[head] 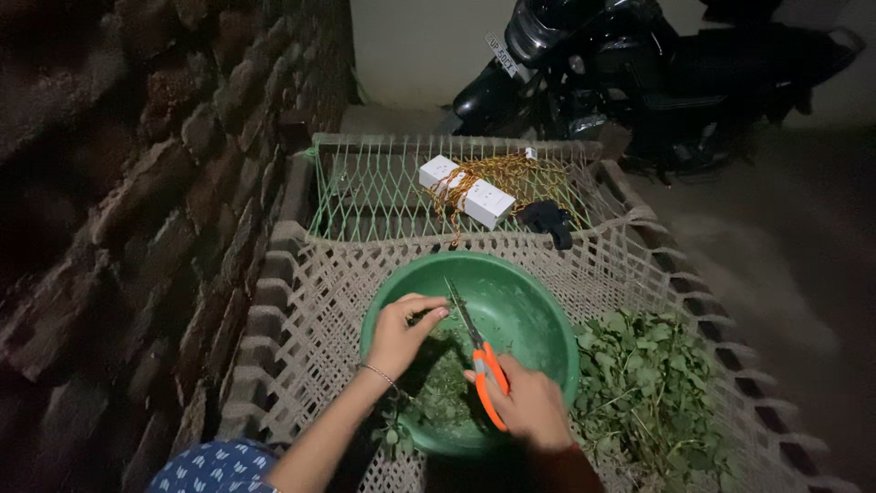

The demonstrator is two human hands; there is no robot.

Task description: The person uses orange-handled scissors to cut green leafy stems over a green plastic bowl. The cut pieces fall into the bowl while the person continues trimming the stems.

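A green plastic bowl sits on a woven rope cot and holds chopped green leaves. My right hand grips orange-handled scissors, whose blades point up and away over the bowl. My left hand hovers over the bowl's left side with fingers pinched near the blades; I cannot tell whether it holds a stem. A thin bracelet circles that wrist.
A heap of leafy green stems lies on the cot right of the bowl. A white power strip with an orange cord and a black object rest at the far end. A brick wall runs along the left; a motorcycle is parked behind.
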